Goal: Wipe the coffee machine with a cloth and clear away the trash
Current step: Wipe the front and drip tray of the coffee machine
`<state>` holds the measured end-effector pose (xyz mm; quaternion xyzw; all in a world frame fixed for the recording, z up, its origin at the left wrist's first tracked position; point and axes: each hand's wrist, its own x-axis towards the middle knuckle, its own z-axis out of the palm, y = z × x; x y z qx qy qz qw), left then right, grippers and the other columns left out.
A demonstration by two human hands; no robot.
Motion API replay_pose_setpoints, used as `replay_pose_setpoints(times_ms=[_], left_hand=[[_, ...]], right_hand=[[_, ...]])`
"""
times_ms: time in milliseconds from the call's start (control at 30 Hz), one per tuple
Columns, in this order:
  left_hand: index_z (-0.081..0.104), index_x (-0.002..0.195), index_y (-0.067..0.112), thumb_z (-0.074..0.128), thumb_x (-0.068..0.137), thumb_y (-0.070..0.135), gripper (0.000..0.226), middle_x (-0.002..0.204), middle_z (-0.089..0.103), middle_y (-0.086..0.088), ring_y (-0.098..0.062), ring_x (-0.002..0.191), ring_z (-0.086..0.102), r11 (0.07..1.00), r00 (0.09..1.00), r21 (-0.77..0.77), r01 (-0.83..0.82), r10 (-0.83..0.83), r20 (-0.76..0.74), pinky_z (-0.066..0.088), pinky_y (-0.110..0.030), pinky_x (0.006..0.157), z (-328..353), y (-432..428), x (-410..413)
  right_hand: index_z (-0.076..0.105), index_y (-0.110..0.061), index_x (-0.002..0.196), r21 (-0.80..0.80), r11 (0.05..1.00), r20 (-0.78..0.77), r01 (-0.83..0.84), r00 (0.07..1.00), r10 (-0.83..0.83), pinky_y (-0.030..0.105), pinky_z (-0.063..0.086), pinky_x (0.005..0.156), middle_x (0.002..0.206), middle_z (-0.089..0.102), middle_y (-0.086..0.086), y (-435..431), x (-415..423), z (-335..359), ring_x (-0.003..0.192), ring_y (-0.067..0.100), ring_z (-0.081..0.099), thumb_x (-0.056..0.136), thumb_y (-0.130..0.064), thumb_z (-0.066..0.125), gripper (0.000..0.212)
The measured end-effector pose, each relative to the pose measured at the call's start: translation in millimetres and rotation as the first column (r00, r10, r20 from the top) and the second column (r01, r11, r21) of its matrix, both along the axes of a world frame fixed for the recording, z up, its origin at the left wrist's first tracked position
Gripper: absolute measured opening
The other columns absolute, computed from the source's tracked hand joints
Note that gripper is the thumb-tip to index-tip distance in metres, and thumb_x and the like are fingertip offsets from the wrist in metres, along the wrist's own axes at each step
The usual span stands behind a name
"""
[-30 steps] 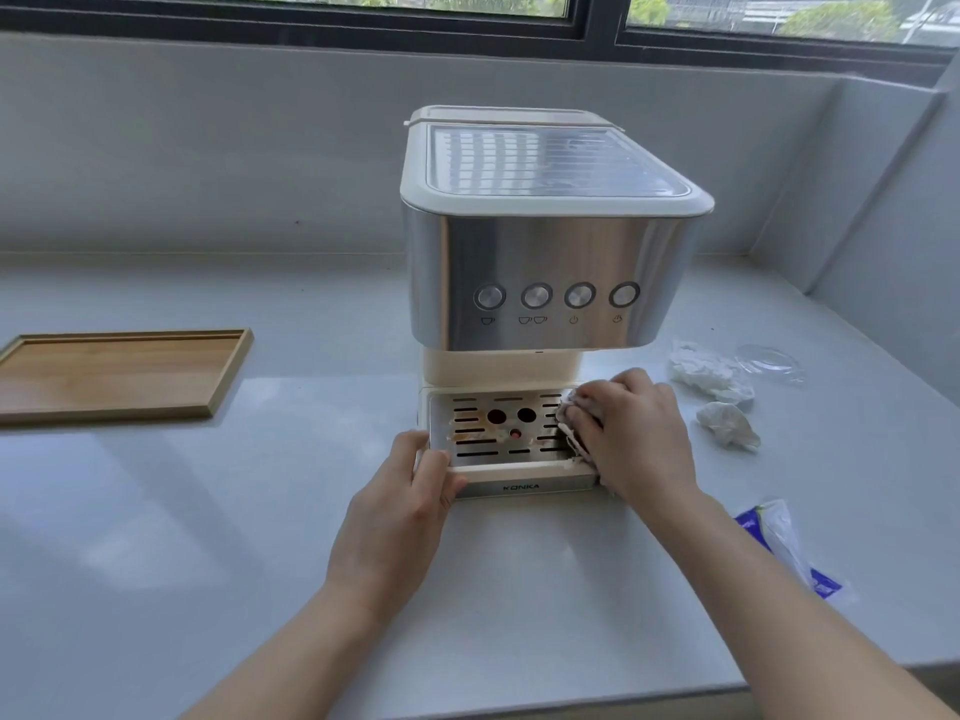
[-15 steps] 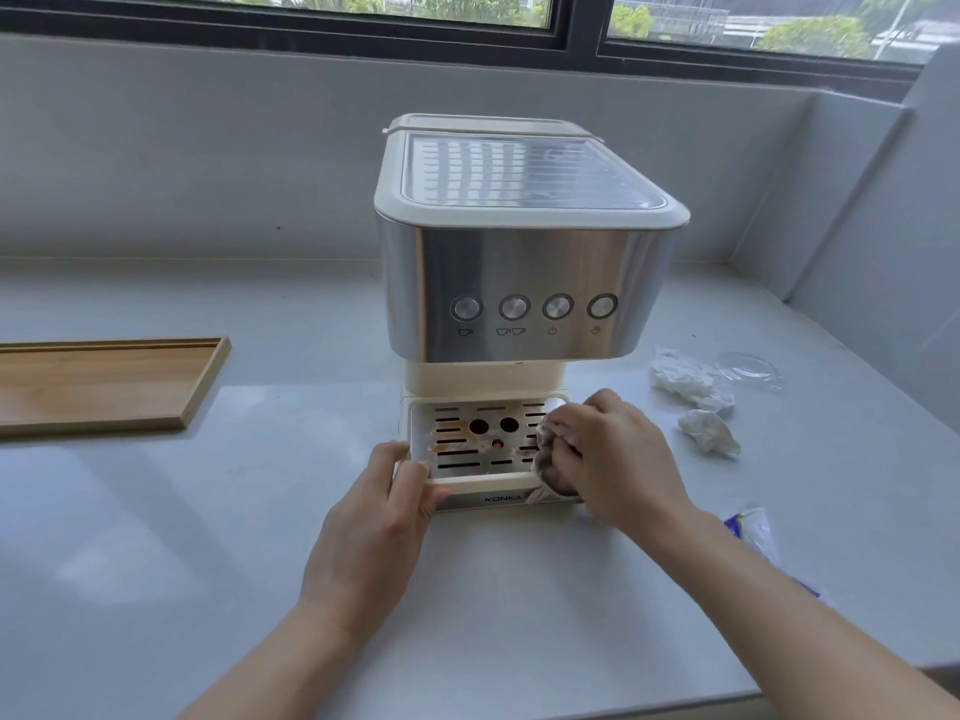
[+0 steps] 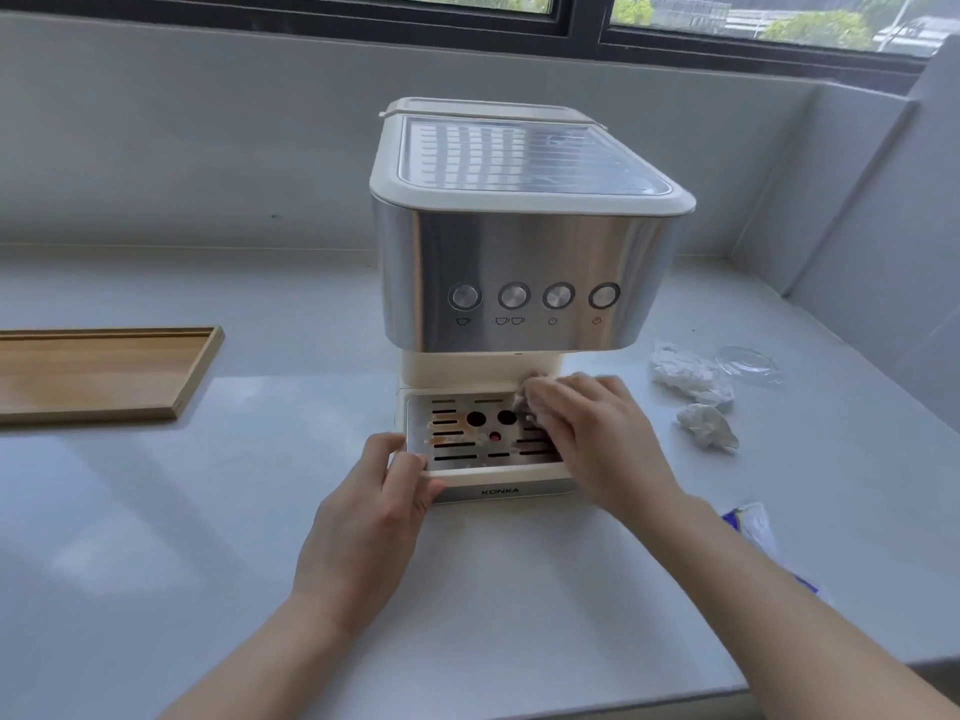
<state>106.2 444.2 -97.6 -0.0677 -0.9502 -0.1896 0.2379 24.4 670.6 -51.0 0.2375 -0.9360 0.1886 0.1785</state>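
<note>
Pale wood fills the left edge of the frame, where a shallow wooden tray (image 3: pixel 104 371) lies flat on the white counter (image 3: pixel 182 537), well apart from everything else.

Right of it, at lower centre, our left hand (image 3: pixel 374 511) grips the front left corner of the drip tray (image 3: pixel 470 462), the fingers curled over its rim and the thumb beside them.

The coffee machine (image 3: pixel 519 262) stands upright in the middle of the frame. Its steel front with four round buttons faces us, towards the bottom edge. The drip tray sits at its foot, long axis running left to right, with brown stains on the left part of the grille.

At the rear right of the grille, just under the overhang, a pale cloth (image 3: pixel 527 394) shows as a wad. Our right hand (image 3: pixel 597 433) lies over it, reaching in from the lower right. The fingers (image 3: pixel 566 389) are smeared by motion, so we cannot tell whether they clasp the cloth or only press it.

Further right on the counter lie two crumpled tissues (image 3: pixel 685 374) (image 3: pixel 709 426), with a clear plastic lid (image 3: pixel 750 363) just beside the upper one. A blue and white wrapper (image 3: pixel 756 527) lies near the lower right, partly behind our forearm.
</note>
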Motion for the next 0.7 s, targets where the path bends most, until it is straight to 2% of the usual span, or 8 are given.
replay_pose_setpoints(times_ms=[67,233,333,433,500,567,633,700], left_hand=[[0.052,0.096,0.009,0.041,0.097,0.039,0.032,0.117,0.053,-0.005,-0.035,0.065,0.063,1.0,1.0,0.0,0.003,-0.003,-0.003,0.051,-0.039,0.042,-0.3,0.5,0.2],[0.055,0.094,0.006,0.042,0.098,0.038,0.034,0.114,0.052,-0.005,-0.035,0.064,0.061,1.0,1.0,-0.009,0.009,-0.009,-0.022,0.049,-0.041,0.04,-0.3,-0.1,-0.4],[0.055,0.093,0.006,0.044,0.097,0.036,0.032,0.111,0.053,-0.005,-0.034,0.062,0.06,1.0,0.999,-0.008,0.013,-0.013,-0.036,0.049,-0.04,0.04,-0.1,0.3,-0.5],[0.056,0.093,0.004,0.045,0.096,0.035,0.033,0.11,0.055,-0.007,-0.034,0.063,0.061,1.0,0.999,-0.015,0.007,-0.008,-0.036,0.049,-0.041,0.039,-0.3,0.1,-0.8],[0.057,0.093,0.004,0.047,0.096,0.034,0.032,0.109,0.055,-0.008,-0.034,0.062,0.061,1.0,0.999,-0.016,0.004,-0.005,-0.04,0.049,-0.04,0.039,0.1,-0.2,-0.9],[0.057,0.092,0.004,0.048,0.096,0.033,0.031,0.108,0.055,-0.008,-0.034,0.062,0.06,1.0,0.999,-0.012,0.0,0.0,-0.047,0.048,-0.039,0.039,1.0,0.0,0.0],[0.057,0.092,0.004,0.047,0.096,0.034,0.032,0.108,0.055,-0.008,-0.034,0.061,0.06,1.0,0.999,-0.007,0.006,-0.006,-0.048,0.048,-0.039,0.039,1.4,0.5,0.6],[0.057,0.092,0.004,0.047,0.096,0.034,0.032,0.108,0.056,-0.008,-0.034,0.061,0.061,1.0,0.998,-0.004,0.012,-0.012,-0.054,0.049,-0.04,0.038,1.5,0.6,0.0]], right_hand=[[0.068,-0.02,0.108,0.0,0.998,0.012,0.068,0.998,-0.068,0.043,0.047,0.079,0.104,0.069,-0.009,-17.0,-7.0,1.8,0.089,0.028,0.049,0.091,-0.011,0.055,0.023],[0.067,-0.021,0.087,0.006,0.989,0.095,-0.148,0.985,0.147,0.034,0.046,0.079,0.089,0.067,-0.022,-36.8,-18.4,7.4,0.083,0.02,0.047,0.086,-0.009,0.054,0.018],[0.068,-0.029,0.076,-0.022,0.997,0.097,-0.069,0.993,0.07,0.032,0.047,0.075,0.082,0.071,-0.018,-20.8,-28.1,14.8,0.077,0.019,0.046,0.082,-0.005,0.053,0.029],[0.05,-0.035,0.055,-0.114,0.993,0.039,0.036,0.999,-0.032,0.032,0.037,0.07,0.064,0.059,-0.019,-7.4,-17.5,12.9,0.054,0.014,0.039,0.079,0.0,0.054,0.042],[0.053,-0.031,0.06,-0.118,0.993,0.044,-0.029,0.998,0.035,0.028,0.035,0.07,0.065,0.058,-0.021,-13.6,-2.0,9.8,0.054,0.01,0.041,0.074,0.0,0.057,0.034],[0.06,-0.027,0.07,-0.075,0.992,0.07,-0.1,0.992,0.105,0.026,0.034,0.071,0.075,0.067,-0.017,-19.7,-0.6,6.0,0.065,0.016,0.047,0.076,-0.004,0.057,0.024],[0.071,-0.025,0.087,-0.041,0.999,0.092,0.024,0.996,-0.02,0.028,0.036,0.073,0.083,0.068,-0.01,-16.3,-12.0,7.1,0.076,0.024,0.048,0.085,-0.01,0.056,0.022],[0.07,-0.022,0.092,-0.051,0.987,0.068,0.15,0.987,-0.146,0.033,0.038,0.076,0.087,0.07,-0.005,-11.8,-15.1,3.1,0.081,0.03,0.051,0.088,-0.011,0.055,0.02]])
